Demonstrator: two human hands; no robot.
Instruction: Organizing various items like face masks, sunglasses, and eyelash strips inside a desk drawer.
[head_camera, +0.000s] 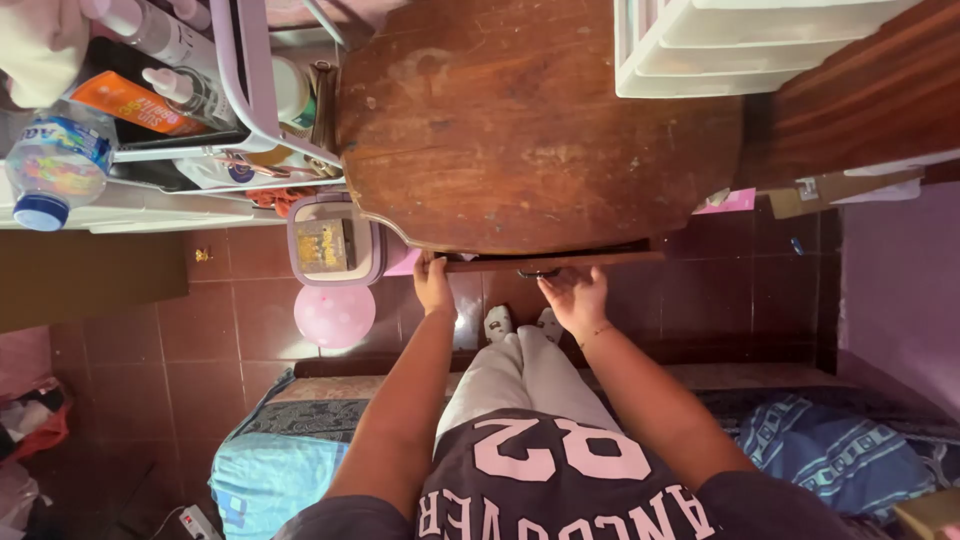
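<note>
Drawer (548, 262) front, right at both sets of fingers, just under the edge of the round wooden surface (520, 130).

Its long axis runs side to side. The left hand (433, 285) has fingers curled on its left end; the right hand (573, 295) sits by the dark handle (538, 273) near the middle, can't tell if it's gripping. Left of the fingers: a lilac box (335, 240) and pink balloon (334, 314) on the red tile floor (230, 330). White drawer unit (740, 45) sits beyond.

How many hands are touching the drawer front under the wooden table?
2: the left hand grips the drawer front near its left end, and the right hand is at its middle.
</note>
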